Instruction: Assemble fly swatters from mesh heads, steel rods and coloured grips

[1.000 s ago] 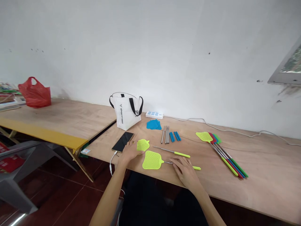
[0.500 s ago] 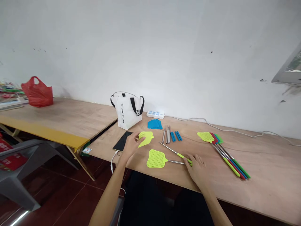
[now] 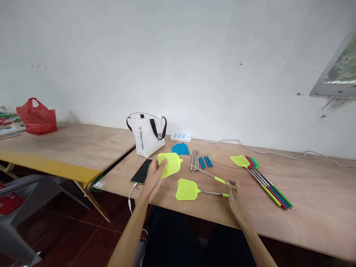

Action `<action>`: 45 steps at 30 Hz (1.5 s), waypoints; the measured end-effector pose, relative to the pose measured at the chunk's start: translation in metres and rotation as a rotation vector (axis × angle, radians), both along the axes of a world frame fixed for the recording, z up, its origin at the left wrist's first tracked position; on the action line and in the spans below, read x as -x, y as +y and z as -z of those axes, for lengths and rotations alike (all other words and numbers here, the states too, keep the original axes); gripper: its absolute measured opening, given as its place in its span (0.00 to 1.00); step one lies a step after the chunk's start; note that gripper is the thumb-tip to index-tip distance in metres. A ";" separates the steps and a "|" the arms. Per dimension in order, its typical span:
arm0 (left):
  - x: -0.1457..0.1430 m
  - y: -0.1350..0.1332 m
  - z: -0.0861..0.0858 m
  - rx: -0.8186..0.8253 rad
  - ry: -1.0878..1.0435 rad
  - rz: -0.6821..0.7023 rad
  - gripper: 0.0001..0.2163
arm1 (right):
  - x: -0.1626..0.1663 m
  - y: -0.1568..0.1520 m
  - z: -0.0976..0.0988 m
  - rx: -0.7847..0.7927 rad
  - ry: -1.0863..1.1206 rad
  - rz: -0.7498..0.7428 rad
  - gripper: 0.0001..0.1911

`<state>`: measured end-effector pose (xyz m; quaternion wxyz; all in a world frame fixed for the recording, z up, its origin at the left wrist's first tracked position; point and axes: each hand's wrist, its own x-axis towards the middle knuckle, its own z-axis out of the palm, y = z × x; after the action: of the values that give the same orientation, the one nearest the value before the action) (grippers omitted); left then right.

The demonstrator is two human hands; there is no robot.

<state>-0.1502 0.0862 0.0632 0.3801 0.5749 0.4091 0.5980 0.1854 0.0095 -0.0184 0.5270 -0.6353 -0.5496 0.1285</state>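
My left hand is closed on a loose yellow-green swatter head, lifted off the table and tilted up. My right hand grips the yellow-green handle end of a bare metal rod, which points up and left toward the head. A complete yellow-green fly swatter lies flat on the wooden table between my hands. Behind lie several bare metal rods, blue handle sleeves and blue swatter heads.
A bundle of finished swatters lies to the right. A phone on a cable sits by my left hand. A white tote bag, a power strip and its cord line the wall. A second table holds a red bag.
My left hand has picked the loose swatter head off the table and raised it. My right hand left the complete swatter's shaft, took the loose rod's handle and lifted its tip.
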 end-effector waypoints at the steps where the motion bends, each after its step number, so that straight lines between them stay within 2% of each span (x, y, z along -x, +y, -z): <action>1: -0.002 -0.001 -0.001 0.004 -0.046 0.010 0.26 | 0.001 -0.002 -0.004 -0.009 0.033 0.001 0.22; 6: -0.008 -0.004 -0.003 0.091 -0.216 0.071 0.28 | 0.005 -0.011 -0.019 -0.043 0.140 -0.014 0.22; 13: -0.009 -0.006 -0.004 0.172 -0.321 0.136 0.30 | 0.000 -0.012 -0.022 -0.066 0.133 -0.008 0.21; 21: -0.011 -0.010 -0.007 0.166 -0.262 0.166 0.27 | -0.003 -0.013 -0.024 -0.045 0.084 -0.046 0.21; 32: -0.008 -0.009 -0.007 0.180 -0.277 0.171 0.29 | -0.006 -0.013 -0.022 -0.076 0.069 -0.028 0.21; 40: -0.004 -0.012 -0.008 0.174 -0.112 0.211 0.27 | -0.021 -0.010 -0.017 -0.029 0.021 -0.060 0.21; 45: -0.003 -0.015 -0.010 0.160 -0.054 0.265 0.25 | -0.036 -0.009 -0.019 -0.070 -0.067 -0.093 0.21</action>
<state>-0.1469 0.0716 0.0732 0.5109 0.5756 0.3657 0.5234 0.2217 0.0001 0.0008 0.5238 -0.5942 -0.5999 0.1121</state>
